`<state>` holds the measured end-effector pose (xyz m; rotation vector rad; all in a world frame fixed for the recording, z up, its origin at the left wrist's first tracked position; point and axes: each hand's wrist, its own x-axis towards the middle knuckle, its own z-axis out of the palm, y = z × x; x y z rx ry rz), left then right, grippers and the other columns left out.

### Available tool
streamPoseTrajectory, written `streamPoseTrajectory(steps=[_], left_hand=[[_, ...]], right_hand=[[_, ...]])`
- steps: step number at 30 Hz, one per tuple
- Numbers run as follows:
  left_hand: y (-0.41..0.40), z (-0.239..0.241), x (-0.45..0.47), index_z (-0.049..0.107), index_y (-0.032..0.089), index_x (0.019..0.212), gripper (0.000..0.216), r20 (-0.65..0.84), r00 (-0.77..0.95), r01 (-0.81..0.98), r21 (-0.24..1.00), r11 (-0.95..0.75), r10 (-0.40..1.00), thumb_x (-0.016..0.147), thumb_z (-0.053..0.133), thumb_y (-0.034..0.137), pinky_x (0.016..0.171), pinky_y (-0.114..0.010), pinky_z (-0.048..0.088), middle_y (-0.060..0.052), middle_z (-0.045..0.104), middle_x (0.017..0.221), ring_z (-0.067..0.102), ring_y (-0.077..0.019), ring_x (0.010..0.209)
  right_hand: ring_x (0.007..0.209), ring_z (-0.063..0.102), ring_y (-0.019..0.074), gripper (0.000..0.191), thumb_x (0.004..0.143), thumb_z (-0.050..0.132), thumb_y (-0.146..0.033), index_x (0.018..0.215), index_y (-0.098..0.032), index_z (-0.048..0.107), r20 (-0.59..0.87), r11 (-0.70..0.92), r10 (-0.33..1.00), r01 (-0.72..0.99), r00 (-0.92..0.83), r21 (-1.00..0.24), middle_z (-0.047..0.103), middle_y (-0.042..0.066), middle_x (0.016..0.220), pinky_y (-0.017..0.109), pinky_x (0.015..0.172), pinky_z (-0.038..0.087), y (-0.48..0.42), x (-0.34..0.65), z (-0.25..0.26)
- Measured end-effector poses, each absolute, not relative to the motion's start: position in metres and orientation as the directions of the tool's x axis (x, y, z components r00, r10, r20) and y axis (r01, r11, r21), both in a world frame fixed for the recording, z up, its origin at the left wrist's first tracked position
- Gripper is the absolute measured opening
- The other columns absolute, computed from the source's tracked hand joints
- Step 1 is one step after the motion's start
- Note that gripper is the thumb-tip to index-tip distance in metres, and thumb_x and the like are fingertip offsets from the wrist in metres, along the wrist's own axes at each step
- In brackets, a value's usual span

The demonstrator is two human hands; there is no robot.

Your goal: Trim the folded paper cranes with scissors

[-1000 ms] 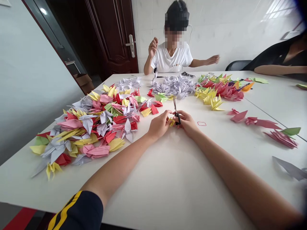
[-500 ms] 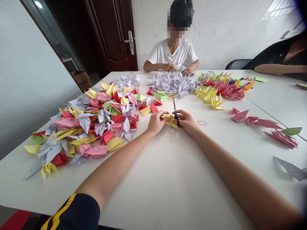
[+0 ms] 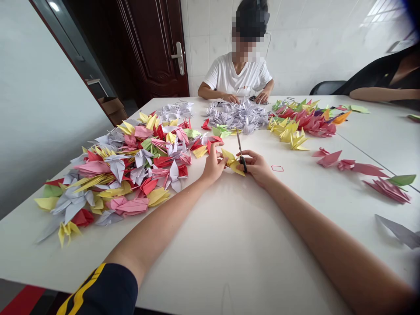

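Note:
A yellow folded paper crane (image 3: 233, 163) is between my two hands over the white table. My left hand (image 3: 214, 164) pinches its left side low down, with the index finger lifted off. My right hand (image 3: 256, 165) is closed around the black handle of a pair of scissors (image 3: 239, 142), whose blades point up and away from me. The fingertips of that hand are close to the crane's right edge; whether they also grip the paper I cannot tell.
A large heap of coloured paper cranes (image 3: 131, 170) covers the table's left side. White cranes (image 3: 238, 116) lie before a person (image 3: 238, 74) across from me. Yellow and pink cranes (image 3: 305, 120) are at the back right, several pink pieces (image 3: 352, 167) nearer. Another person's forearm (image 3: 380, 94) rests far right.
My left index finger has lifted, and the yellow crane shows more spread out. The scissors stay in my right hand. Across the table, the person's hands have shifted slightly.

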<state>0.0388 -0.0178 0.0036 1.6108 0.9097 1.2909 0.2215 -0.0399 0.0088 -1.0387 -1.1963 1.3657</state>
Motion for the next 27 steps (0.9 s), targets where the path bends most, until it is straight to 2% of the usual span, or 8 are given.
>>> streamPoseTrajectory(steps=[5,8,12,16,21,24,27], left_hand=[[-0.013,0.004,0.04,0.065,0.017,0.095,0.013,0.361,0.228,0.059,0.922,-0.383,0.904,0.086,0.064,0.026,0.062,-0.023,0.054,-0.008,0.07,0.099,0.064,-0.0132,0.077],[-0.01,0.004,0.039,0.072,0.014,0.09,0.028,0.302,0.293,0.023,0.946,-0.323,0.907,0.087,0.064,0.041,0.071,-0.027,0.057,-0.01,0.073,0.102,0.066,-0.0148,0.081],[-0.01,0.004,0.038,0.075,0.013,0.103,0.048,0.241,0.366,-0.054,0.97,-0.238,0.899,0.078,0.074,0.054,0.081,-0.03,0.056,-0.012,0.075,0.104,0.069,-0.0197,0.092],[-0.012,0.003,0.04,0.075,0.014,0.11,0.06,0.193,0.352,-0.036,0.981,-0.193,0.916,0.06,0.089,0.043,0.082,-0.034,0.056,-0.011,0.076,0.101,0.07,-0.0229,0.091],[-0.006,-0.001,0.037,0.076,0.013,0.095,0.036,0.183,0.142,-0.106,0.98,-0.168,0.973,0.066,0.084,0.031,0.089,-0.036,0.054,-0.009,0.077,0.096,0.071,-0.022,0.091],[0.0,-0.004,0.032,0.074,0.013,0.09,0.024,0.178,0.03,-0.1,0.98,-0.174,0.984,0.07,0.078,0.025,0.086,-0.035,0.054,-0.008,0.076,0.092,0.07,-0.0209,0.086],[0.005,-0.008,0.029,0.073,0.013,0.088,0.018,0.203,-0.01,-0.074,0.976,-0.203,0.979,0.074,0.072,0.024,0.082,-0.033,0.054,-0.007,0.075,0.089,0.069,-0.0202,0.083]], right_hand=[[0.062,0.062,0.0145,0.052,0.053,0.088,-0.025,0.098,-0.023,0.062,0.024,0.004,0.991,-0.15,-0.129,-0.989,0.073,-0.001,0.079,0.025,0.054,0.047,-0.039,0.222,0.007],[0.059,0.06,0.0133,0.052,0.052,0.088,-0.026,0.096,-0.024,0.06,0.02,0.005,0.995,-0.148,-0.101,-0.989,0.071,-0.002,0.077,0.025,0.052,0.046,-0.039,0.222,0.008],[0.057,0.058,0.0127,0.052,0.052,0.088,-0.028,0.094,-0.024,0.058,0.037,0.028,0.998,-0.148,-0.057,-0.989,0.068,-0.003,0.074,0.025,0.052,0.046,-0.038,0.222,0.008],[0.056,0.057,0.0125,0.051,0.054,0.089,-0.032,0.094,-0.024,0.058,0.052,0.044,0.996,-0.109,-0.068,-0.993,0.069,-0.003,0.074,0.026,0.053,0.046,-0.039,0.222,0.008],[0.063,0.067,0.0166,0.045,0.064,0.085,-0.041,0.097,-0.022,0.061,0.053,0.047,0.993,-0.065,-0.101,-0.997,0.07,0.001,0.075,0.024,0.053,0.044,-0.042,0.221,0.011],[0.059,0.066,0.0149,0.043,0.068,0.083,-0.046,0.097,-0.021,0.061,0.059,0.052,0.993,-0.069,-0.105,-0.996,0.071,0.002,0.075,0.022,0.049,0.042,-0.043,0.222,0.012],[0.054,0.064,0.0142,0.046,0.07,0.081,-0.048,0.102,-0.022,0.06,0.072,0.065,0.983,-0.048,-0.167,-0.997,0.07,0.001,0.073,0.021,0.043,0.037,-0.044,0.223,0.013]])
